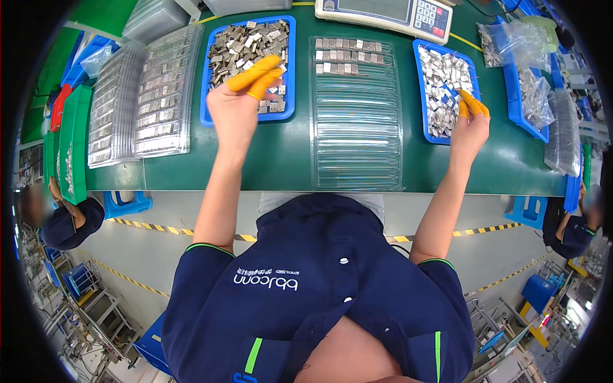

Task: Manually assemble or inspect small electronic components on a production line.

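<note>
My left hand hangs over a blue tray heaped with small flat metal pieces. Its yellow-covered fingers lie close together, and whatever they may hold is hidden. On the right, my right hand reaches to the near right side of a second blue tray, full of small white and silvery parts. There the yellow-covered fingertips are drawn together at the parts; a piece between them is too small to make out. Between the hands lies a clear plastic slotted tray, with rows of small metal pieces in its far slots.
A digital scale stands at the back. Clear trays of parts are stacked at left, beside a green bin. At right are a blue bin with plastic bags and more clear trays. Other people sit at both sides.
</note>
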A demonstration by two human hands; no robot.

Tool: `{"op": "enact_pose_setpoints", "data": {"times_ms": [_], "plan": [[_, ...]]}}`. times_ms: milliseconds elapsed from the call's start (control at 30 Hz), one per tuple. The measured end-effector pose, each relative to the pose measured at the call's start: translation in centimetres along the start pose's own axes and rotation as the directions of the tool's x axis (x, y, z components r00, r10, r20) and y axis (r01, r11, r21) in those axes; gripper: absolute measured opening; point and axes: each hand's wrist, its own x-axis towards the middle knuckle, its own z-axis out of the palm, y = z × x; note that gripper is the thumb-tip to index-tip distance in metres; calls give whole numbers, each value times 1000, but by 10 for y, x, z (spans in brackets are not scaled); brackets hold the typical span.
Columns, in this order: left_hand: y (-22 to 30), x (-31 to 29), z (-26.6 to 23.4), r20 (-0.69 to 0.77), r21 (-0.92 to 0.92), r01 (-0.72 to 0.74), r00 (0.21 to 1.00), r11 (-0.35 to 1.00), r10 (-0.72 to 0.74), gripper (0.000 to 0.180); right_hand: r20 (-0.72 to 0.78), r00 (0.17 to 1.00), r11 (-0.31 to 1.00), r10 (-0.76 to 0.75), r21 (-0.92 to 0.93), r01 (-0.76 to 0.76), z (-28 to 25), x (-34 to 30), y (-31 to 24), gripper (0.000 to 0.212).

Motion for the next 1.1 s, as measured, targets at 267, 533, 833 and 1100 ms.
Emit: {"op": "enact_pose_setpoints", "data": {"times_ms": [267, 533, 833, 1100], "plan": [[-6, -21, 44, 113, -242, 117, 989, 963, -92, 22, 264, 945, 681, 193, 657, -323, -16, -25, -67, 25], [-4, -35, 62, 224, -224, 98, 973, 970, -47, 20, 533, 846, 340, -4, 796, -500, -15, -48, -118, 22], [-2, -36, 57, 288, -222, 245, 941, 944, -177, 22, 387, 904, 574, -180, 788, -223, -15, -53, -113, 19], [13, -33, 47, 429, 33, -14, 903, 999, -2, 16, 390, 883, 569, -263, 801, -184, -23, -55, -113, 15]]}}
